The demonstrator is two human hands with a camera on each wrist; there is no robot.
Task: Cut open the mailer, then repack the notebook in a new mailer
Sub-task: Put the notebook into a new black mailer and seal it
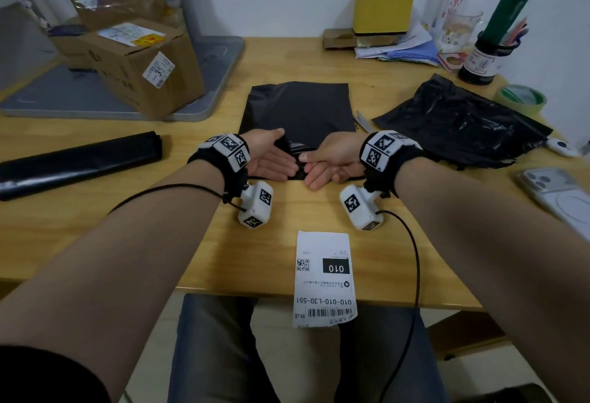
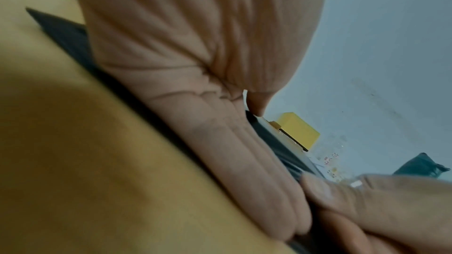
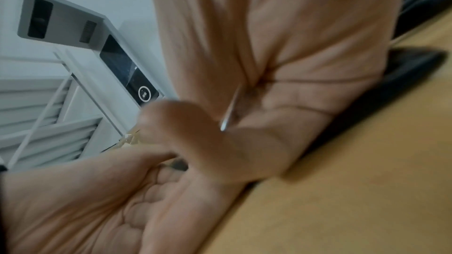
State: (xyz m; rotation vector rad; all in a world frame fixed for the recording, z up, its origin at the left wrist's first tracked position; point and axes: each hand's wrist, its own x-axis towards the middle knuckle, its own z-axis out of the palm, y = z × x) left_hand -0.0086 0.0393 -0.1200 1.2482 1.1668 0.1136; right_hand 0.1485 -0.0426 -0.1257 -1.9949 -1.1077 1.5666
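A flat black new mailer (image 1: 300,108) lies in the middle of the wooden table (image 1: 223,259); no notebook shows. Both hands work at its near end, where the shiny flap is raised. My left hand (image 1: 271,160) lies with straight fingers and thumb spread against the flap. My right hand (image 1: 329,163) meets it from the right, its thumb laid over the flap edge and its fingers beneath, pinching it. In the left wrist view the left palm (image 2: 195,84) rests its edge on the mailer (image 2: 66,36). The right wrist view shows the right hand (image 3: 293,65) over the mailer (image 3: 391,76).
The crumpled old mailer (image 1: 459,121) lies at the right, with scissors (image 1: 362,120) half hidden beside it. A shipping label (image 1: 324,278) hangs over the near table edge. A roll of black bags (image 1: 79,163) is at the left, cardboard boxes (image 1: 137,61) behind it, a phone (image 1: 558,195) far right.
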